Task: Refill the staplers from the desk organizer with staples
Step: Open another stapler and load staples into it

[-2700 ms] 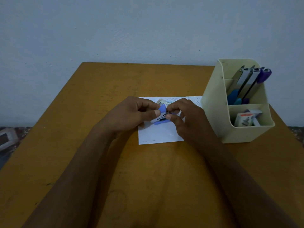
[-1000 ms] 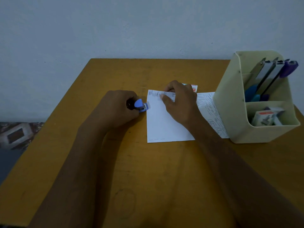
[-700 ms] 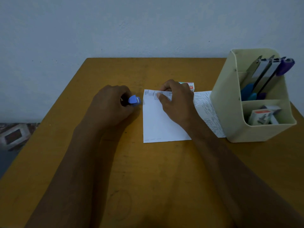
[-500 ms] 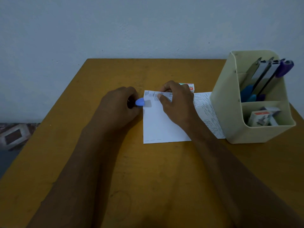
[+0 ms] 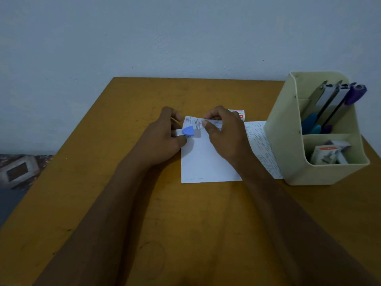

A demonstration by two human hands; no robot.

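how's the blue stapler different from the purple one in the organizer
The blue stapler is gripped level in the left hand, nose over the paper's edge; the purple stapler leans untouched in the organizer's rear compartment. The blue one is pale, the purple one dark. Both have coloured tops.

"How many staplers?"
"Three staplers (image 5: 329, 98) stand in the desk organizer's (image 5: 288, 141) back compartment, as far as I can tell, plus one small blue stapler (image 5: 188, 131) well left of it."
"Staple boxes?"
"At least two boxes (image 5: 325, 153) in its front compartment, and one lone box (image 5: 240, 114) to its left."
"Paper?"
"Two paper sheets (image 5: 206, 162), overlapping, beside it."
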